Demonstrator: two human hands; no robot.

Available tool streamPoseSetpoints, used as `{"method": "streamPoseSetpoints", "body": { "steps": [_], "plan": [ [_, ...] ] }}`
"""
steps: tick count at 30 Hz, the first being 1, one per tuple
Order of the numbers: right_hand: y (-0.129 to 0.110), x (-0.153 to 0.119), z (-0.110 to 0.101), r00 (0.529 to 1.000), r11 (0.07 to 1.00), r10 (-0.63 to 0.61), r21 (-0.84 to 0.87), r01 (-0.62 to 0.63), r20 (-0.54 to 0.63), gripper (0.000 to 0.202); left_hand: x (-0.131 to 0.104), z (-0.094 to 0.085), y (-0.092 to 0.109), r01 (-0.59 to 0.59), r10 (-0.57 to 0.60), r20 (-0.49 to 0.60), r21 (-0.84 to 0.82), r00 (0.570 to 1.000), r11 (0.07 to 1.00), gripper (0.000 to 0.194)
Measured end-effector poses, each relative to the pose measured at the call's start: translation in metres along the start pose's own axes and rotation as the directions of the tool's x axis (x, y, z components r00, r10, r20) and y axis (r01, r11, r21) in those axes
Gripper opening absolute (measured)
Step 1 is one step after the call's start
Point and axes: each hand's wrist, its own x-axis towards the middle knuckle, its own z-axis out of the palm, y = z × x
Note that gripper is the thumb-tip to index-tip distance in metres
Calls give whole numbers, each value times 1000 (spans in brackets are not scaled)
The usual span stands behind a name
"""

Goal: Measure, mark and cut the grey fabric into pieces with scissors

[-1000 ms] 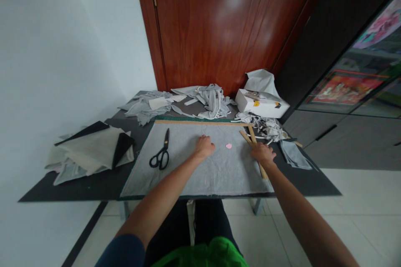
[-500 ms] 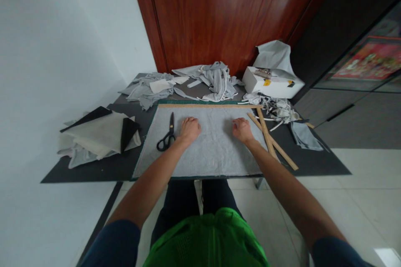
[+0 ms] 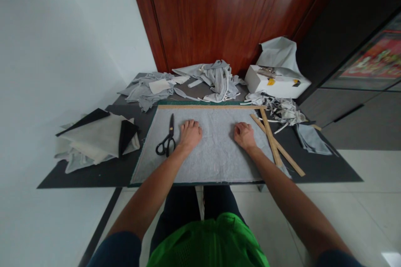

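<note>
A grey cloth [image 3: 216, 154] lies flat over a green mat on the dark table. On its left part rests my left hand [image 3: 191, 134], palm down with the fingers laid out on the cloth. Black scissors [image 3: 171, 135] lie just left of that hand, blades pointing away from me. My right hand [image 3: 244, 135] rests on the right part of the cloth, its fingers curled in; whether they pinch anything is hidden. A wooden ruler [image 3: 209, 107] runs along the cloth's far edge. Two more wooden rulers [image 3: 271, 135] cross each other right of my right hand.
Folded pale and black fabric [image 3: 97, 137] lies at the table's left. Grey scraps [image 3: 219, 81] are heaped along the back. A white box [image 3: 277, 83] stands at the back right, with tangled strips [image 3: 283, 110] and a grey piece [image 3: 311, 138] before it.
The view has shifted slightly. My left hand's fingers have spread flatter on the cloth. My right hand remains curled near the same spot.
</note>
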Motion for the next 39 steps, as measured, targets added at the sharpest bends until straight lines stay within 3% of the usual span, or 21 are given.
{"method": "streamPoseSetpoints", "body": {
  "steps": [19, 24, 31, 33, 39],
  "plan": [
    [-1, -11, 7, 996, 999, -47, 10, 48, -76, 32, -6, -5, 1, 34, -34, 19, 16, 999, 999, 31],
    [0, -9, 9, 997, 998, -29, 50, 33, -77, 32, 1, -11, 1, 33, -35, 72, 33, 997, 999, 33],
    [15, 7, -8, 996, 960, 62, 269, -78, 69, 28, 13, -21, -3, 21, -23, 121, 23, 992, 1000, 36],
    [17, 10, -16, 993, 963, 68, 253, -90, 95, 26, 15, -21, -4, 20, -23, 120, 22, 993, 1000, 35],
    [11, 8, -29, 983, 995, -46, 99, 28, 178, 16, 23, -24, -4, -1, -4, 144, 35, 990, 999, 36]
  ]
}}
